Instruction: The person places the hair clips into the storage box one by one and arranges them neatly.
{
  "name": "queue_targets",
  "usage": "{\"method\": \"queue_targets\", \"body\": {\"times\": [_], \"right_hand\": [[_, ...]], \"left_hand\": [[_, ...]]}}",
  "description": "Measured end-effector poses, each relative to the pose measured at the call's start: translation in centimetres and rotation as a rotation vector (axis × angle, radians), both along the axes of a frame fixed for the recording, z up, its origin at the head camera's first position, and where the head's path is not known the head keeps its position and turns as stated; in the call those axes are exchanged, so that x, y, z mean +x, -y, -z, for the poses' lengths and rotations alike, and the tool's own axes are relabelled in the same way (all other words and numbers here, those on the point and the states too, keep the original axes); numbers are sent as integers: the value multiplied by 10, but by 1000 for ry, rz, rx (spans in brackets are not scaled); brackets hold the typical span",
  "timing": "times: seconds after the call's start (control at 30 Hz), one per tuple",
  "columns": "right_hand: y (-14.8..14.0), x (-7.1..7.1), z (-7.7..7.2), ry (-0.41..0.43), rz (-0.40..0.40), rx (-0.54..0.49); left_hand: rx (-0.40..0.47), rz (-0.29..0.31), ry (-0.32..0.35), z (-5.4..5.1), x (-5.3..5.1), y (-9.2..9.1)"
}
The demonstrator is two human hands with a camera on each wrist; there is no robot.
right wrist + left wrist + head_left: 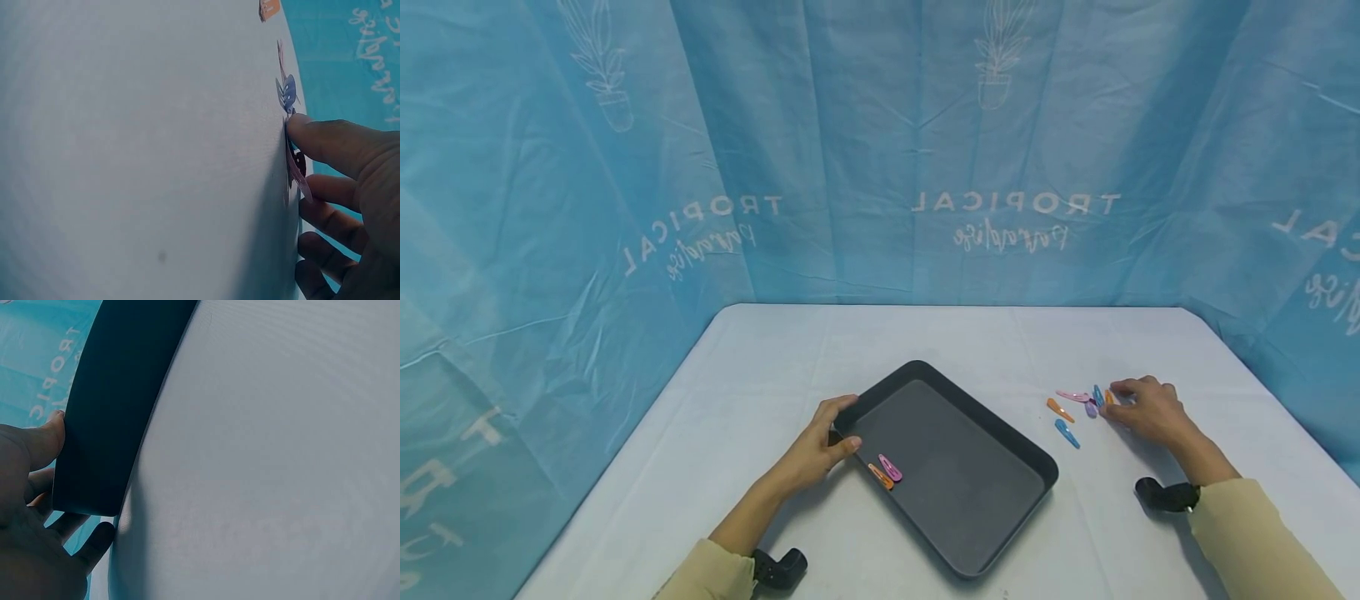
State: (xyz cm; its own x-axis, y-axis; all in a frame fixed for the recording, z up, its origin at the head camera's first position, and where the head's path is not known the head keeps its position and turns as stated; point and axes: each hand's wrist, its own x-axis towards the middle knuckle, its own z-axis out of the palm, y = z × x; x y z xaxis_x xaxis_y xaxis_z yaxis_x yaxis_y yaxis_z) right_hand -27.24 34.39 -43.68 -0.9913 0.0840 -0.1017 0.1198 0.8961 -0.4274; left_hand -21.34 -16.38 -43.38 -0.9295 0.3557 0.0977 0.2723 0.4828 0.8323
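A dark grey tray (955, 467) lies at an angle on the white cloth; a pink clip (890, 467) and an orange clip (881, 477) are inside, by its left side. My left hand (820, 442) grips its left corner, thumb over the rim; in the left wrist view the hand (37, 512) is against the tray wall (125, 406). My right hand (1153, 412) is over a small group of clips, thumb and index finger apart around an orange clip (1109, 397). In the right wrist view the thumb of that hand (356, 187) touches the clips, beside a purple one (289, 90).
Left of the right hand lie a pink clip (1072, 397), a purple clip (1091, 410), an orange clip (1060, 410) and a blue clip (1067, 433). A blue printed curtain (865, 150) hangs behind and beside the white table (760, 358).
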Motion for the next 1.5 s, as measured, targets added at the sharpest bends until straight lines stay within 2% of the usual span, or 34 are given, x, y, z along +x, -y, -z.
{"method": "queue_targets", "body": {"times": [0.23,0.7,1.07,1.3,1.5], "right_hand": [[-1,-1,-2,-8,-38,13],[-18,0,-4,-27,-176,-81],[-16,-4,3,-46,-179,-42],[-15,-7,2,-41,-180,-14],[-19,-5,-1,-14,-189,-58]], "left_hand": [[-5,9,-11,1,0,0],[4,6,-1,1,2,0],[0,-4,2,-1,2,0],[7,2,-17,-1,1,-1],[0,7,-24,-1,1,0]]}}
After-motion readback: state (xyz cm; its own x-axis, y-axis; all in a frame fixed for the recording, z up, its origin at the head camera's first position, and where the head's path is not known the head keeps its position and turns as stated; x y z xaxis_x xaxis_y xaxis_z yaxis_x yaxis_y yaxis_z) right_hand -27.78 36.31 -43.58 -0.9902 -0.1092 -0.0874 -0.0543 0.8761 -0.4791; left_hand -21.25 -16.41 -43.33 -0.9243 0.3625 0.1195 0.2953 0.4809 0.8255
